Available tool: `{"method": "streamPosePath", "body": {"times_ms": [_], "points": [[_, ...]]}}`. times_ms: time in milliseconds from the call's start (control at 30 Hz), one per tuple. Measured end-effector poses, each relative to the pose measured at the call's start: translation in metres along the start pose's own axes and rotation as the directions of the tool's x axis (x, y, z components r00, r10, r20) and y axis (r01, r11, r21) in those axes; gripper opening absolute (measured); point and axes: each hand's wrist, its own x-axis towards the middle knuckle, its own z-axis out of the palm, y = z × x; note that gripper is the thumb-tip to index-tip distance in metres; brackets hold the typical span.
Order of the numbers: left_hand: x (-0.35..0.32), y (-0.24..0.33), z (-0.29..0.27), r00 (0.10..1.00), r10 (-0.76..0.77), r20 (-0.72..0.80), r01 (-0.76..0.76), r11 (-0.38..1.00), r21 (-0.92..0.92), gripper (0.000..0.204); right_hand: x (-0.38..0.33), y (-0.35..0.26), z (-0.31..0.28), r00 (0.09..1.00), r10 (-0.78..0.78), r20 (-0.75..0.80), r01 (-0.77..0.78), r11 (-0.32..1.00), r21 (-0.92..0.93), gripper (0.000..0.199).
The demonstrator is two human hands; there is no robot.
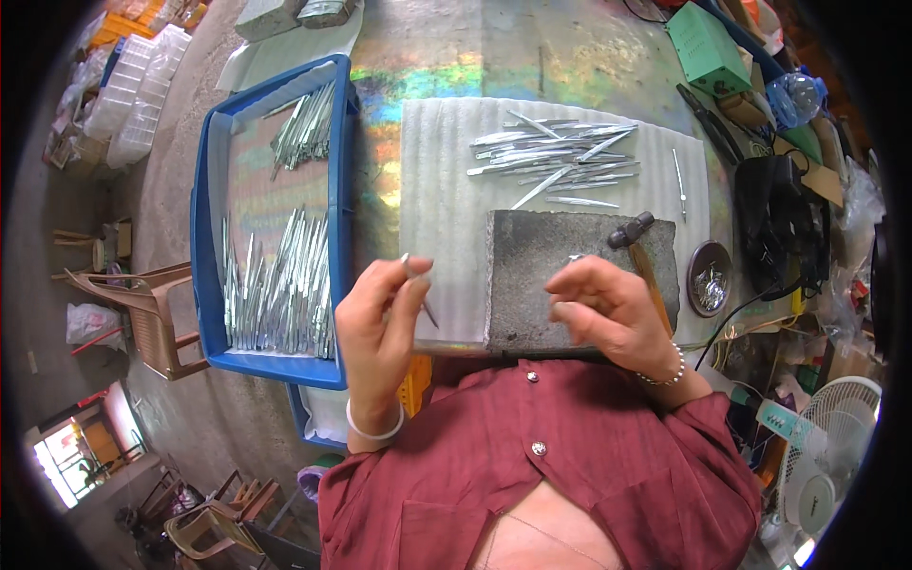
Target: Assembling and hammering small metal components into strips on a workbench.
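Note:
My left hand [378,318] pinches a thin, pointed metal piece [430,312] between thumb and fingers, above the white foam sheet [442,218]. Over the dark stone block [522,242], my right hand [608,309] is half curled, with a gap between thumb and forefinger. A tiny shiny bit [575,256] shows at the edge of its fingers; whether it is held or lies on the block I cannot tell. Beside that hand rests a hammer [632,231] with a wooden handle. A loose pile of slim silvery metal pieces [560,157] lies on the foam beyond the block.
At left stands a blue tray [199,285] with many similar metal pieces in two groups. A round dish [698,296] of small shiny parts is right of the block. Farther right are a green box [708,47], cables and a white fan [826,456].

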Motion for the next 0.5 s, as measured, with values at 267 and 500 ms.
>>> {"method": "streamPosePath", "body": {"times_ms": [267,500], "points": [[0.038,-0.065,0.038,0.993,0.03,0.111,-0.102,0.664,0.741,0.022,-0.04,0.0,-0.035,0.943,-0.206,-0.263,0.067,0.887,-0.456,0.014],[0.067,-0.021,0.069,0.992,0.032,0.123,-0.097,0.817,0.568,0.014,-0.049,0.011,-0.052,0.922,-0.212,-0.323,0.042,0.885,-0.463,0.015]]}}
